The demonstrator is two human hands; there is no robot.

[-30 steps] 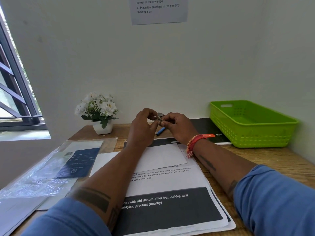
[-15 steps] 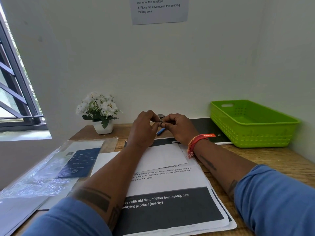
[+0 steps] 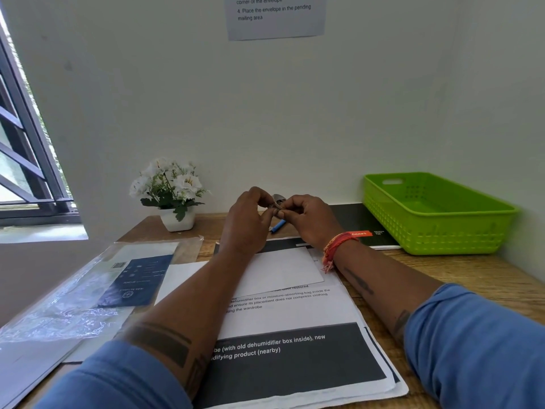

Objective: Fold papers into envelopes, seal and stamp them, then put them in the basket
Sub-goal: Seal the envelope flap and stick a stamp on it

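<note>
**Both hands pinching a small item above the envelope**

Left hand (image 3: pixel 247 219) & right hand (image 3: pixel 309 219) meet fingertip to fingertip, raised over the far part of the tabletop (image 3: pixel 460 276). Fingers of both curled in, pinching one small greyish item (image 3: pixel 277 202) btwn them; too small to tell what it is, poss. a stamp. Right wrist has a red/orange thread band (image 3: pixel 334 247); both forearms bare w/ dark markings, blue sleeves at bottom edge.

Just below the hands lies a plain white envelope (image 3: pixel 280 270), flat, resting on the stack of printed papers (image 3: pixel 295 349). Top sheet shows a dark band w/ white text, more sheets fanned out under it at the right edge. Blue pen (image 3: pixel 277 225) lies on the tabletop under the hands, mostly hidden by them.

Green basket (image 3: pixel 436 214) stands at right rear against the wall, well apart from the hands; what shows of its inside is bare green plastic. Black notebook (image 3: pixel 354 222) w/ red label lies btwn basket & hands, touching or just beside the basket, can't tell which.

Left side: clear plastic sleeve (image 3: pixel 88 293) w/ a dark blue card inside, lying flat beside the papers. White flowers in a small white pot (image 3: pixel 177 196) at left rear near the wall. Instruction sheet (image 3: pixel 277 16) stuck on the wall above; window frame (image 3: pixel 26 172) at far left.
</note>
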